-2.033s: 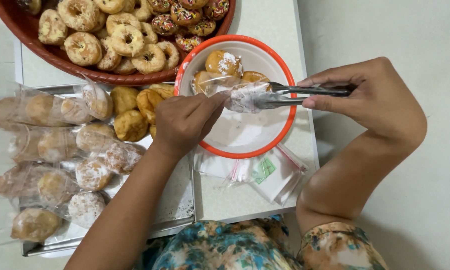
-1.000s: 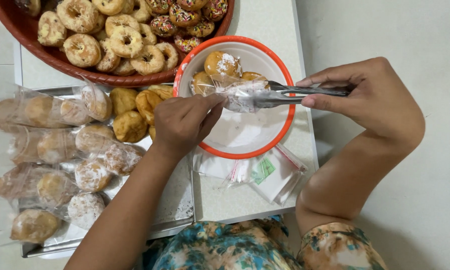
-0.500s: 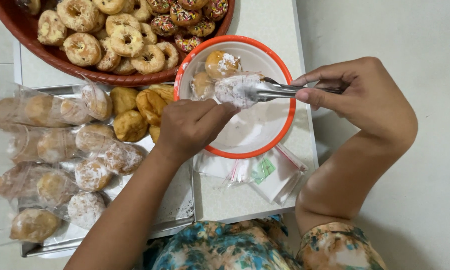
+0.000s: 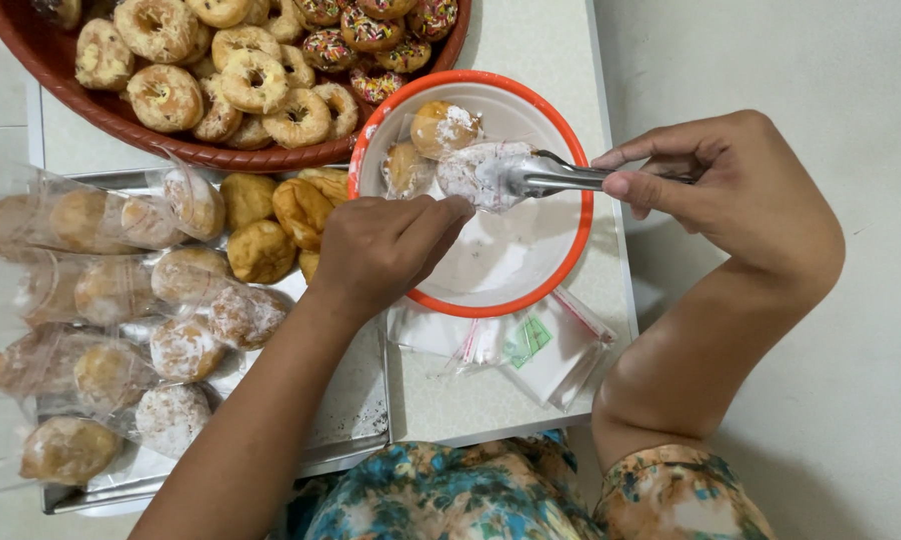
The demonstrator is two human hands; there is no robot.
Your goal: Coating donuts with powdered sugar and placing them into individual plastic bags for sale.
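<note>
R hand (image 4: 731, 190) – tongs (image 4: 551, 178) grip sugared doughnut (image 4: 471, 172), L hand (image 4: 376, 250) beside

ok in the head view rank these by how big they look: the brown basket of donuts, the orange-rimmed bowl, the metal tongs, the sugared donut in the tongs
1. brown basket of donuts, largest though cut off by the frame
2. orange-rimmed bowl
3. metal tongs, partly hidden in the right hand
4. sugared donut, smallest

Clear bagged doughnuts (image 4: 121, 330) across metal tray's (image 4: 356, 420) left half; flat clear empty bags, red-striped, green label (image 4: 527, 342), at table's (image 4: 541, 60) near edge.
</note>
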